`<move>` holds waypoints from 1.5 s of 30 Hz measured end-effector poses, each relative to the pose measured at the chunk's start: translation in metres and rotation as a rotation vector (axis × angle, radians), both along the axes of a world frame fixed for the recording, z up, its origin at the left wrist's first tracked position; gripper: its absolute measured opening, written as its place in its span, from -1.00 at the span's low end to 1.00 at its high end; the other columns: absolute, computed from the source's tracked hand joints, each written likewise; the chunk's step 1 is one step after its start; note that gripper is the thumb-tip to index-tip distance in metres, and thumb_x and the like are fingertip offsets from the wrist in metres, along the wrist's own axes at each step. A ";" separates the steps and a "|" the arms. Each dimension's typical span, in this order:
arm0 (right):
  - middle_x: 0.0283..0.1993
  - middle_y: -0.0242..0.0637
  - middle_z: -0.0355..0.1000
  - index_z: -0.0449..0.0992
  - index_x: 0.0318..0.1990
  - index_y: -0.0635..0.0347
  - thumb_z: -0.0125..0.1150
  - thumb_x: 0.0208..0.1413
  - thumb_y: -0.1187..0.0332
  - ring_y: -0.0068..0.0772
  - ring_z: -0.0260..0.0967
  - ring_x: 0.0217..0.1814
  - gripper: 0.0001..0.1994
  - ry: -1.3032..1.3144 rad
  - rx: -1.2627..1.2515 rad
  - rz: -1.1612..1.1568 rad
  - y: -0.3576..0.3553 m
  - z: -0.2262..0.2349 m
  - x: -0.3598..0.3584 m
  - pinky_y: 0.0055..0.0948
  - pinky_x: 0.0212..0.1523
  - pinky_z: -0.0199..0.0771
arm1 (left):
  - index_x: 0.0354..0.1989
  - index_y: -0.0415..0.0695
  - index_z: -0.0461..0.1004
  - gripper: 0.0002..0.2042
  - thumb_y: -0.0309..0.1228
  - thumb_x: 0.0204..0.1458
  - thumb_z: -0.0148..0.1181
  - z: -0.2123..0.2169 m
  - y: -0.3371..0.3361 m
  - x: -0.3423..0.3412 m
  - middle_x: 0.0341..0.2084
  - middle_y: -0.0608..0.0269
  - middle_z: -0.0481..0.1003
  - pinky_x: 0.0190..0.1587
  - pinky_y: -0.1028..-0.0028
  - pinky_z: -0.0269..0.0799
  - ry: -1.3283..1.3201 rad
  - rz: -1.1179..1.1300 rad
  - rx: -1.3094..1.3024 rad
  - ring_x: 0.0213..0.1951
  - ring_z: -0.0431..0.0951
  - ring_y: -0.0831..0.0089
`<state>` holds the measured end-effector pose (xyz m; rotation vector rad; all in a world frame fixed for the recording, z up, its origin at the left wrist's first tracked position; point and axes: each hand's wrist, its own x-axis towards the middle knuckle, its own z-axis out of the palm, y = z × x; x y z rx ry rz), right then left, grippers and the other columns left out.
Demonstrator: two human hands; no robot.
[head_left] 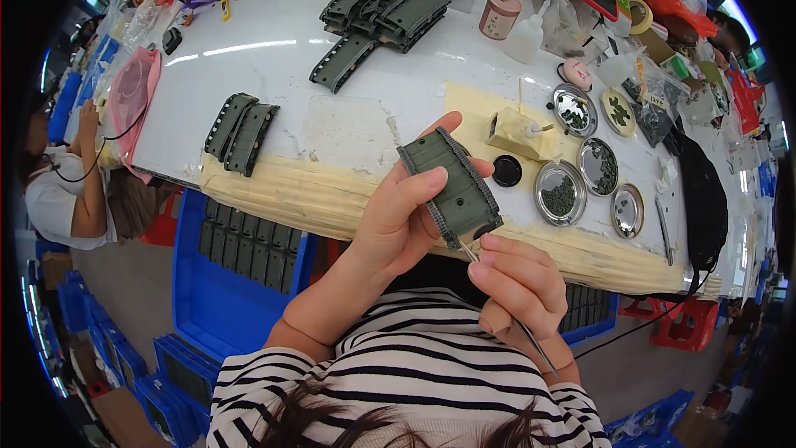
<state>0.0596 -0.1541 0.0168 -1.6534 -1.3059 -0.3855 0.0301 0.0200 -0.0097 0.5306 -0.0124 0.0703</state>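
The person in the striped top is sitting at the bench (pixel 332 141), holding a dark green panel (pixel 452 184) up in front of them, above the bench's taped front edge. The left hand (pixel 402 220) is wrapping around the panel's left side, thumb lying across its face and fingertips showing behind its top edge, so the panel is tilting with its lower end toward the right hand (pixel 518 282). That hand is pinching thin metal tweezers (pixel 506 307) between thumb and fingers, the tip touching the panel's lower end and the handle trailing back over the wrist. More green panels are lying in a pair (pixel 240 133) at the left of the bench and in a stack (pixel 381 12) farther back. To the right, round metal dishes (pixel 560 193) holding small dark parts are sitting near a black cap (pixel 507 171) and a tan block (pixel 516 133). A blue bin (pixel 240 270) of panels is standing under the bench, and another person (pixel 62 191) is sitting at far left.
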 end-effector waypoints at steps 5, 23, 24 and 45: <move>-0.16 -0.26 0.45 0.55 -0.15 0.24 0.32 -0.09 0.22 -0.19 0.48 -0.06 -0.64 0.001 -0.012 -0.001 -0.001 0.001 0.000 -0.39 -0.16 0.56 | 0.34 -0.07 -0.09 -0.37 -0.37 0.11 0.02 -0.001 -0.001 0.001 -0.04 -0.02 0.40 -0.05 0.37 0.52 -0.007 -0.006 0.004 -0.10 0.53 0.34; -0.17 -0.26 0.44 0.54 -0.16 0.24 0.30 -0.02 0.25 -0.18 0.47 -0.06 -0.69 -0.096 0.007 -0.058 0.001 -0.007 0.000 -0.39 -0.14 0.60 | 0.34 -0.18 -0.08 -0.31 -0.31 0.05 0.06 0.006 -0.010 0.004 -0.12 0.05 0.45 -0.07 0.47 0.49 0.043 0.080 0.052 -0.14 0.51 0.43; -0.17 -0.26 0.44 0.54 -0.16 0.24 0.29 -0.01 0.24 -0.18 0.47 -0.06 -0.69 -0.099 0.011 -0.063 0.002 -0.007 0.000 -0.38 -0.13 0.60 | 0.34 -0.18 -0.08 -0.31 -0.31 0.05 0.06 0.006 -0.010 0.005 -0.12 0.05 0.44 -0.07 0.47 0.49 0.034 0.083 0.051 -0.14 0.51 0.43; -0.25 -0.21 0.40 0.53 -0.26 0.28 0.23 -0.02 0.06 -0.13 0.52 -0.26 -0.60 -0.139 0.115 -0.007 -0.002 0.016 0.020 -0.38 -0.33 0.62 | 0.07 -0.28 0.31 -0.39 0.05 0.07 0.07 0.000 -0.006 0.002 -0.10 0.08 0.28 -0.20 0.60 0.60 0.141 -0.229 -0.839 -0.24 0.45 0.48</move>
